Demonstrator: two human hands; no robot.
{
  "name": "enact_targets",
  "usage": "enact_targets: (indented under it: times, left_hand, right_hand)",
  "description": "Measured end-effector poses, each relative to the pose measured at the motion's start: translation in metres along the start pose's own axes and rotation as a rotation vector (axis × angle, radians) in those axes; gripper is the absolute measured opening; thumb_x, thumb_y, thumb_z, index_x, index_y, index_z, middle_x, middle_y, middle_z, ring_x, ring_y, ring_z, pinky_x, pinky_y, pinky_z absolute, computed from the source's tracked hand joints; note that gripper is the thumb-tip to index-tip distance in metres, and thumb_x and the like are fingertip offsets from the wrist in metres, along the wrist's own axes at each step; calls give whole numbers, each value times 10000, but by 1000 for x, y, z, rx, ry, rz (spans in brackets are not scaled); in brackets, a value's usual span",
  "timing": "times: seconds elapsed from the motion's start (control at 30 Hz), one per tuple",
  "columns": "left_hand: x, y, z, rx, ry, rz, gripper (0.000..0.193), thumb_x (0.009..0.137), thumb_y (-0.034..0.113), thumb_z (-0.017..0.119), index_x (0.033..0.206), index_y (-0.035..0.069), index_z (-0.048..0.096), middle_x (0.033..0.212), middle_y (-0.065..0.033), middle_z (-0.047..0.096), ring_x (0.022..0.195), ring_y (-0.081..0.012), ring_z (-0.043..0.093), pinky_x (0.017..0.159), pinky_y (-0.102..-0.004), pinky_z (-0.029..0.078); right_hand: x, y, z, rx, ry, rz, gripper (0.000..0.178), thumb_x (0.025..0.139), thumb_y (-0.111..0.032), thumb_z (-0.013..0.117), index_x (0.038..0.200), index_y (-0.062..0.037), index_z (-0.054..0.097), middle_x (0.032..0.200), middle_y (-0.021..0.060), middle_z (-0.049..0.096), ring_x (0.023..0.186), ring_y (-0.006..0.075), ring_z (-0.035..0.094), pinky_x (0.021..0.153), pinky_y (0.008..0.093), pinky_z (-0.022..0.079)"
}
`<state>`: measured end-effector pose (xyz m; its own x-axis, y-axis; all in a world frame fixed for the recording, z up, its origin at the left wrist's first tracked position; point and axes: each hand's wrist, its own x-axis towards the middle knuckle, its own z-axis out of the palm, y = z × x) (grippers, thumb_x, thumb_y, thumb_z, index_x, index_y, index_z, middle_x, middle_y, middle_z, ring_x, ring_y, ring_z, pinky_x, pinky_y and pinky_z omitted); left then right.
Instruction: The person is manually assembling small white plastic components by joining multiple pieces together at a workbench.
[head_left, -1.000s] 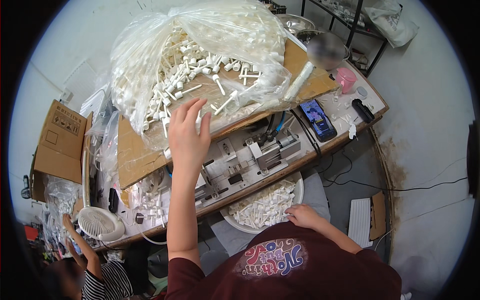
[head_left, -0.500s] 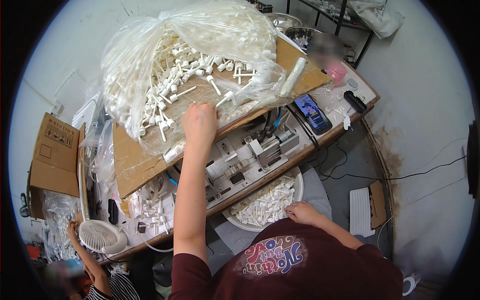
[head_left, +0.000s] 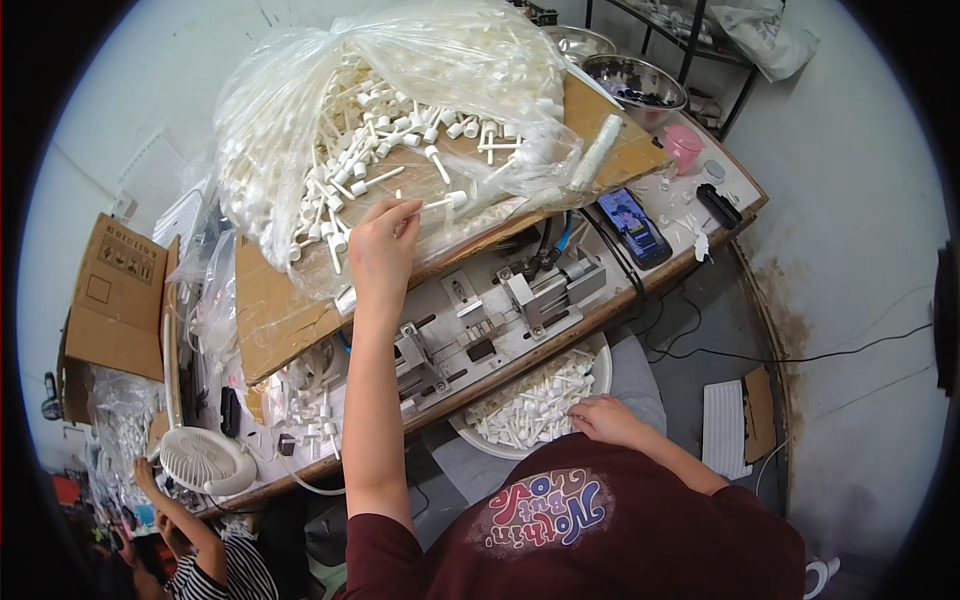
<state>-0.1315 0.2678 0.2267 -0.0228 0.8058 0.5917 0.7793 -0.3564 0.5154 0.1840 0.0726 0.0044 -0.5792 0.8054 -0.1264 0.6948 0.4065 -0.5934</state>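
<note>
My left hand point(head_left: 382, 248) is raised over the near edge of the cardboard sheet point(head_left: 290, 320), its fingertips closed on the thin stem of a white plastic stemmed cap point(head_left: 456, 199). Beyond it, many similar white stemmed caps point(head_left: 362, 150) spill from a large clear plastic bag point(head_left: 265, 130) onto the cardboard. Below the table edge, my right hand point(head_left: 606, 420) rests at the rim of a white basin point(head_left: 607, 372) on my lap, filled with such pieces point(head_left: 530, 405). Its fingers are bent together; whatever they hold is hidden.
Under the cardboard, a metal fixture point(head_left: 545, 300) with blocks and hoses sits on the table. To its right lie a phone point(head_left: 635, 232), a black object point(head_left: 718, 206) and a pink cup point(head_left: 683, 148). A white fan point(head_left: 205, 461) stands left, near another person's arm point(head_left: 185, 512).
My left hand has drawn slightly back toward me and turned, bringing the stemmed cap with it. My right hand stays at the basin. The view has shifted slightly.
</note>
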Motion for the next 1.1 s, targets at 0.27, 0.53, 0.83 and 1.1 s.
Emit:
enact_targets:
  times: [0.27,0.53,0.83,1.1]
  left_hand:
    - [-22,31,-40,-450,36,-173,155,831,7,715,973,39,767,970,-57,736,804,-96,666,692,-237,538]
    - [-90,76,-66,-545,-356,-202,228,731,-96,739,941,-8,761,926,-113,721,790,-133,672,677,-225,535]
    - [-133,80,-56,-519,-468,-255,194,746,-82,734,922,-6,760,920,-117,728,836,-170,699,732,-264,551]
    - [-160,57,-74,-871,47,-575,175,815,-115,675,979,-63,703,1030,-161,666,867,-203,678,763,-295,562]
  right_hand:
    - [60,-95,-101,607,374,-148,187,904,-88,630,1074,-27,677,873,103,692,830,213,679,775,308,546]
    - [69,-124,-168,1589,151,-252,328,927,-70,629,1226,59,594,984,155,683,855,183,683,786,294,558]
    - [55,-101,-154,1528,-186,-236,276,897,30,624,1167,80,605,1040,150,654,877,195,689,742,308,594]
    - [84,-108,-141,272,424,-554,270,836,-28,677,1082,57,605,1168,178,618,1018,272,654,814,338,564]
